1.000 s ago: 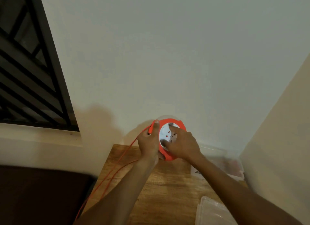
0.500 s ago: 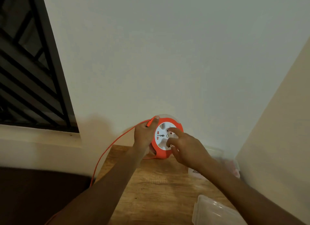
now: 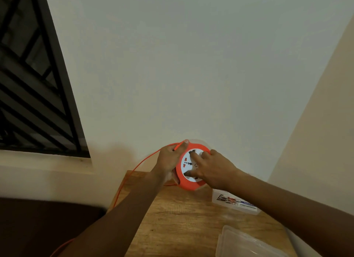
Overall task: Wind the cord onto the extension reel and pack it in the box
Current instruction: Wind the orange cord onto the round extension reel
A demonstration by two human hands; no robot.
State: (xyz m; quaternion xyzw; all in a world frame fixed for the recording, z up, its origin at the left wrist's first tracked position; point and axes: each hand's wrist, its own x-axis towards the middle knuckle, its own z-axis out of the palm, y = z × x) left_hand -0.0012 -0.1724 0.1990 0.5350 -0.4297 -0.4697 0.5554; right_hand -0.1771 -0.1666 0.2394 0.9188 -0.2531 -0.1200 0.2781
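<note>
An orange extension reel (image 3: 188, 184) with a white socket face is held upright above the far end of the wooden table (image 3: 182, 218). My left hand (image 3: 169, 160) grips its left rim, thumb on top pinning the orange cord (image 3: 134, 169). My right hand (image 3: 212, 168) rests on the white face with fingers in its recesses. The cord runs from the reel's top down to the left, off the table edge, and shows again at the bottom left. A clear plastic box (image 3: 236, 204) with a printed label lies just right of the reel, partly behind my right forearm.
A clear plastic lid (image 3: 247, 243) lies at the table's near right. Bare walls close in behind and to the right. A dark window grille (image 3: 32, 84) fills the left, with a sill below it and a dark surface at the lower left.
The white face has turned under my right hand's fingers. The cord's slack has shifted, rising toward the reel's top. The view has tilted slightly, and the reel sits a little higher and further right.
</note>
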